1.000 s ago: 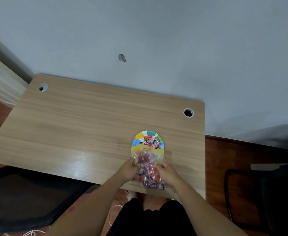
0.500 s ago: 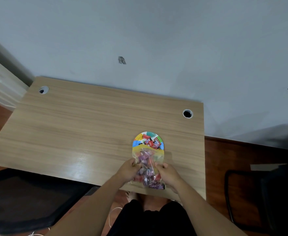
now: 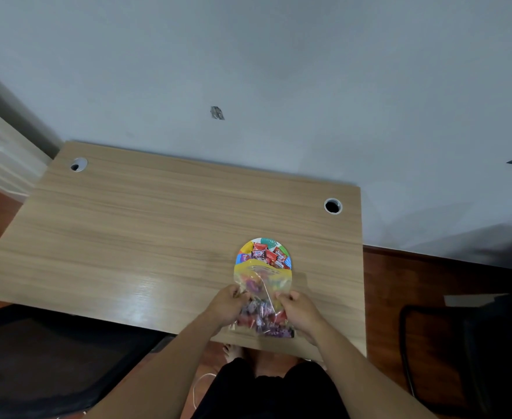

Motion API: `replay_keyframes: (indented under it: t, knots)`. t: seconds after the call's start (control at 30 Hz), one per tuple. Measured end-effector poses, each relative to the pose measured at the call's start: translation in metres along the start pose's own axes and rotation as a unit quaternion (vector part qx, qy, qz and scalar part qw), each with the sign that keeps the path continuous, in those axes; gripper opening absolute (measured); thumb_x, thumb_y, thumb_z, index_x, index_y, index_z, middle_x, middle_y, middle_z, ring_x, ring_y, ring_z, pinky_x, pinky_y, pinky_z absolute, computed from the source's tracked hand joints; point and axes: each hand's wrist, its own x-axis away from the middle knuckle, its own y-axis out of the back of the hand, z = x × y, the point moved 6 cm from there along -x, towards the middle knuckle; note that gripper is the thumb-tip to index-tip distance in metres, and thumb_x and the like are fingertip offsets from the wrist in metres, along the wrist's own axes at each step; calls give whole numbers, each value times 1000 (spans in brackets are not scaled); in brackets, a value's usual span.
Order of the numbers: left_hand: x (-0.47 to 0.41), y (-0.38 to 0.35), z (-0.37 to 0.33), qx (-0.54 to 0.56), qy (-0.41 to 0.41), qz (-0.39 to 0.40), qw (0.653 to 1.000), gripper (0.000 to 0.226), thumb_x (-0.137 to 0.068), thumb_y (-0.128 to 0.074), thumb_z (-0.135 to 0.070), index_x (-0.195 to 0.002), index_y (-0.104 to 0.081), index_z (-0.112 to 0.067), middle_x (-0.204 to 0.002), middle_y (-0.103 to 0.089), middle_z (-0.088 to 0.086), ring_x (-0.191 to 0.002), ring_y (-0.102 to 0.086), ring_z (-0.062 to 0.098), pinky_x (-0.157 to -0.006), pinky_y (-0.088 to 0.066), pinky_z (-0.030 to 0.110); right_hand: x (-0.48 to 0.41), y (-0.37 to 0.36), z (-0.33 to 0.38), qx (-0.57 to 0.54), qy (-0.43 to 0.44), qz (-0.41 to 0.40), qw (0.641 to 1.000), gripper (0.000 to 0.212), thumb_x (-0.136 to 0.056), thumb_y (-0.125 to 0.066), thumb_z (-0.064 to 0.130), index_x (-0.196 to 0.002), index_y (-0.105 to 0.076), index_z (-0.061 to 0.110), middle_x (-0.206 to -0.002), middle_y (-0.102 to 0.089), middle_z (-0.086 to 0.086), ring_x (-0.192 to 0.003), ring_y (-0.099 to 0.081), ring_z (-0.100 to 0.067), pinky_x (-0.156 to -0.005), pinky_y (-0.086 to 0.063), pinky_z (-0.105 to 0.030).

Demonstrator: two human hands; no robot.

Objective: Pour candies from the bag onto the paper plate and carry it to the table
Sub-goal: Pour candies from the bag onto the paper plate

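Left hand (image 3: 227, 306) and right hand (image 3: 300, 311) pinch the bag (image 3: 262, 293) by its sides, mouth over the plate (image 3: 264, 241); candies (image 3: 267, 255) lie there; desk (image 3: 127, 237) bare leftward, right edge near.

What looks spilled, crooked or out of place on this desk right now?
Nothing spilled: the candies sit within the paper plate. Left hand and right hand hold the bag, its mouth over the plate's near rim. The plate sits close to the desk front edge.
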Motion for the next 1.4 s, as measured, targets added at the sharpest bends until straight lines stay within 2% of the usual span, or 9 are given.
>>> replay_keyframes:
  t: [0.17,0.27,0.47,0.7,0.8,1.03,1.17,1.27,1.4]
  knots:
    - [0,3,3,29,12,-8,999,25,-103,-64,-28,-84,-61,-12,-72,-56,6,-61,-52,18,-58,-45,27,-1,0,2,9,-1,0,1000,34,-110,-59,37,-120,-76,10,-117,-82,-21,-83,-71,-26,-75,-51,-33]
    - [1,3,3,55,22,-9,998,29,-103,-64,-27,-96,-68,1,-81,-64,15,-74,-61,26,-68,-52,36,-1,1,2,15,-1,-2,1000,38,-108,-60,41,-116,-75,7,-117,-81,-22,-88,-75,-30,-77,-50,-34]
    - [0,7,2,24,24,-46,998,33,-102,-65,-27,-73,-55,-17,-67,-56,1,-68,-54,21,-66,-44,30,-2,1,3,15,14,-11,1000,44,-108,-62,40,-118,-73,-2,-117,-79,-28,-86,-69,-25,-78,-49,-33]
    - [3,9,2,27,17,-40,999,23,-102,-67,-28,-94,-70,-7,-73,-59,5,-64,-52,19,-61,-41,30,-1,2,1,-15,3,-10,1000,35,-109,-60,36,-115,-75,5,-89,-71,-10,-66,-66,-17,-65,-54,-28]
    - [4,10,2,22,8,-36,999,27,-103,-65,-28,-78,-60,-17,-71,-56,6,-67,-50,21,-63,-39,29,2,3,2,-17,2,-3,1000,30,-110,-58,36,-119,-75,13,-105,-81,-20,-65,-68,-14,-50,-52,-20]
    - [8,7,-1,44,5,-10,999,21,-105,-61,-26,-94,-69,-10,-79,-57,11,-70,-50,19,-69,-39,30,4,1,3,-11,-3,2,1000,31,-111,-57,37,-123,-76,15,-115,-83,-17,-79,-69,-20,-59,-48,-25]
    - [4,6,4,61,21,-5,998,27,-104,-61,-21,-100,-73,4,-85,-64,14,-79,-58,22,-73,-43,33,4,1,1,-11,-11,4,1000,28,-112,-57,35,-121,-75,16,-97,-80,-8,-59,-67,-11,-50,-47,-19]
    - [3,7,6,50,30,-14,998,29,-105,-62,-20,-85,-70,-1,-68,-59,10,-55,-55,17,-58,-43,25,2,1,-2,-18,-10,1,1000,28,-112,-58,30,-122,-75,10,-86,-74,-6,-41,-62,-3,-41,-43,-14]
    - [3,8,9,48,34,-22,998,40,-104,-66,-25,-66,-59,-16,-52,-54,-4,-42,-48,8,-46,-40,20,-1,1,-3,-28,-5,3,1000,30,-110,-60,29,-121,-76,6,-105,-80,-24,-76,-68,-23,-68,-54,-30]
